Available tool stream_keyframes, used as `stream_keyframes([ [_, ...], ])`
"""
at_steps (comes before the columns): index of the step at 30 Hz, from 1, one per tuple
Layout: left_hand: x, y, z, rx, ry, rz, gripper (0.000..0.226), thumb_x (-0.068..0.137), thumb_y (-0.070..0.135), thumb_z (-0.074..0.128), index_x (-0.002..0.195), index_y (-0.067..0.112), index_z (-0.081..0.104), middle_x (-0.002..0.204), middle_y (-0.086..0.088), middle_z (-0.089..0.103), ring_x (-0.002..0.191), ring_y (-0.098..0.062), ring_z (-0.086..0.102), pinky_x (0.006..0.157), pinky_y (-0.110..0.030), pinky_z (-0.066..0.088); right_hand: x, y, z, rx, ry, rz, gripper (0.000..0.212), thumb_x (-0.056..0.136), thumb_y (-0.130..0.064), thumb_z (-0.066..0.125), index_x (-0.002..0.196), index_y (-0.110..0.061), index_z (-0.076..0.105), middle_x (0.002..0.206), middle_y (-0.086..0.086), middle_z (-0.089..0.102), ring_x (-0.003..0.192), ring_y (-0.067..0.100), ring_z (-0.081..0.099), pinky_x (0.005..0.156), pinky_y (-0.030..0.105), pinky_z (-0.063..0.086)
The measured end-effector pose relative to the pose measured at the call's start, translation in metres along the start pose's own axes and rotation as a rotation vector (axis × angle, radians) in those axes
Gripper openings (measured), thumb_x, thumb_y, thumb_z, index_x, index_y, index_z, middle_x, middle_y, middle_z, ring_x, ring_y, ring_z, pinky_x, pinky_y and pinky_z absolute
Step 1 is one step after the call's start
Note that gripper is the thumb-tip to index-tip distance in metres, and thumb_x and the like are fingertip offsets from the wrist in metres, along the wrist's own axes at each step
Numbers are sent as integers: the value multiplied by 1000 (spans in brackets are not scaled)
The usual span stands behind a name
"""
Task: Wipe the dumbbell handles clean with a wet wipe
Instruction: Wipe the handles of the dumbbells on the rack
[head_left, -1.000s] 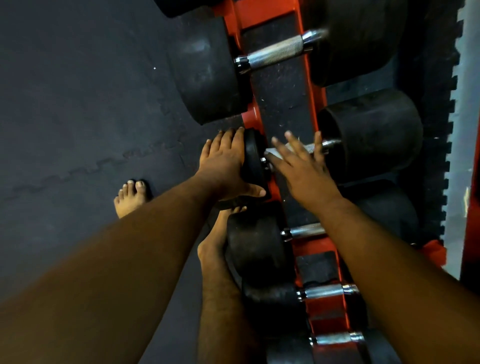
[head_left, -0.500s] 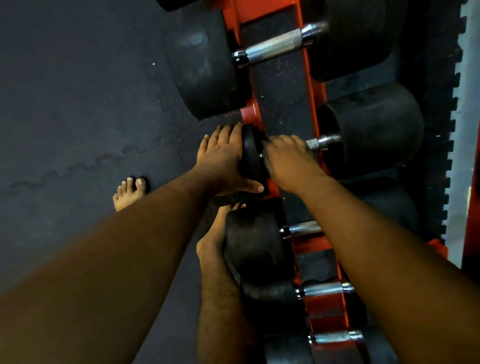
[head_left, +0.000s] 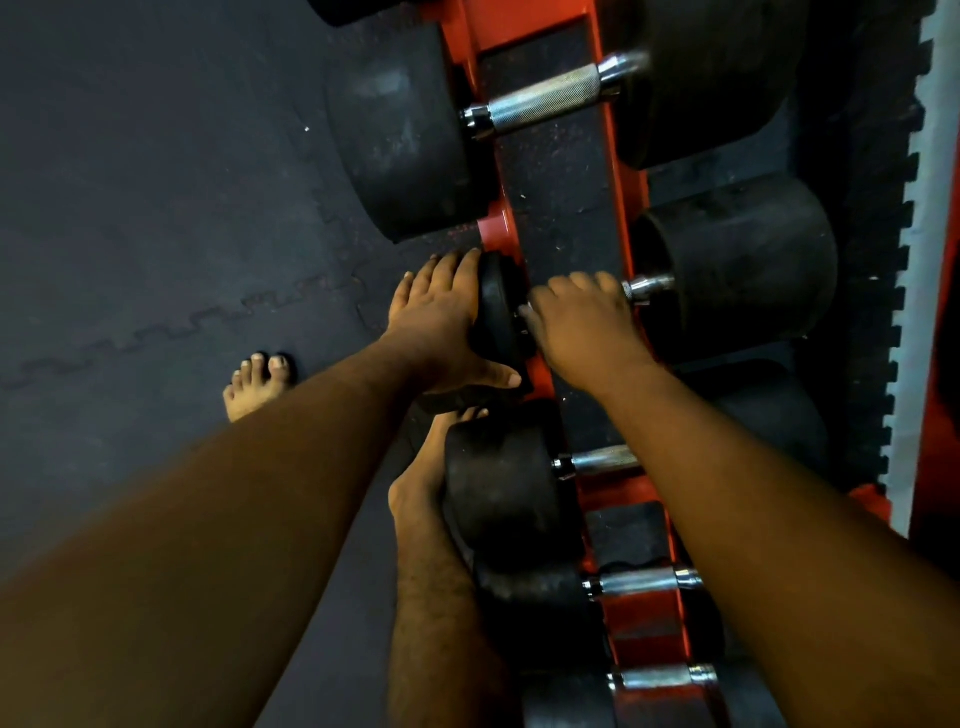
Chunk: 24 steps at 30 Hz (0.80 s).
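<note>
Right hand fingers curled over the dumbbell handle, gripping it; wipe not visible. Left hand fingers straight, palm flat against the left weight head, thumb underneath. Both arms reach forward and down. Five dumbbells visible on the red rack, one per slot. Gripped dumbbell sits mid-rack, long axis left-right, tilted slightly up to the right. Two bare feet on the floor.

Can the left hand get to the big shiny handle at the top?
Probably yes. The left hand rests flat on a dumbbell's end, holding nothing, and the top handle lies bare on the rack with nothing covering it.
</note>
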<state>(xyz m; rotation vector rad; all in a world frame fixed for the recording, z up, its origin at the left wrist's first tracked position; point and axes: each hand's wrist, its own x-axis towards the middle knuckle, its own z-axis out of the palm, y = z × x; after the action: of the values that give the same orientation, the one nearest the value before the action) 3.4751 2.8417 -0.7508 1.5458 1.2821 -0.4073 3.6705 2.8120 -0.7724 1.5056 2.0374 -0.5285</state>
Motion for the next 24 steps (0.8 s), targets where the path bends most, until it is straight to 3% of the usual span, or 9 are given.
stream_keyframes([
  [3,1,-1,2,1,11,-4,146,59,64,88,162,20,-6,171,-6,-1,157,-25,-8,123,-45,-8,-32,12,18,-38,69,-30,48,100,-44,40,133,-12,54,127,10,57,122,31,50,117,46,20],
  [7,1,-1,2,11,3,0,146,60,65,87,162,19,-7,171,-6,-2,157,-26,-8,124,-45,-7,15,9,-10,7,-41,49,59,102,-55,26,103,-13,68,102,12,69,100,34,62,89,44,39],
  [9,0,0,1,10,1,3,146,60,66,87,162,19,-7,171,-7,-3,157,-26,-8,124,-45,-7,18,10,-11,-9,-55,33,62,102,-58,25,102,-14,68,101,12,69,99,34,62,88,44,40],
  [12,1,-2,1,2,7,8,147,59,65,88,162,19,-6,171,-7,-2,157,-26,-8,123,-45,-7,-20,21,13,-27,72,38,65,94,-62,36,125,-11,58,120,15,60,116,36,53,110,50,31],
  [14,1,-2,2,-5,6,10,147,59,65,88,162,20,-6,171,-7,-2,157,-26,-7,123,-45,-8,-37,29,29,-119,99,-1,68,94,-52,50,144,-8,40,138,18,48,134,38,40,123,52,16],
  [16,1,-3,2,-7,4,10,146,59,64,88,162,20,-5,171,-7,-2,157,-26,-7,123,-46,-8,-33,28,28,-116,123,8,66,89,-23,62,147,-8,35,142,18,45,137,38,38,124,54,11],
  [19,0,-2,1,0,6,8,146,60,64,88,162,20,-5,171,-6,-2,157,-26,-7,124,-46,-7,-29,20,22,52,139,46,73,79,2,54,150,-7,39,151,18,43,144,37,34,124,54,12],
  [22,-1,0,1,0,1,0,146,60,63,88,162,19,-6,171,-6,-3,157,-25,-8,124,-46,-7,-52,12,22,192,137,-111,66,88,2,38,153,-9,38,161,14,32,152,32,24,121,49,27],
  [24,0,0,1,1,0,-2,146,59,64,88,162,19,-6,171,-6,-3,157,-25,-9,125,-47,-7,-72,3,31,436,75,-99,63,90,4,44,150,-12,45,160,8,35,151,24,27,118,42,34],
])
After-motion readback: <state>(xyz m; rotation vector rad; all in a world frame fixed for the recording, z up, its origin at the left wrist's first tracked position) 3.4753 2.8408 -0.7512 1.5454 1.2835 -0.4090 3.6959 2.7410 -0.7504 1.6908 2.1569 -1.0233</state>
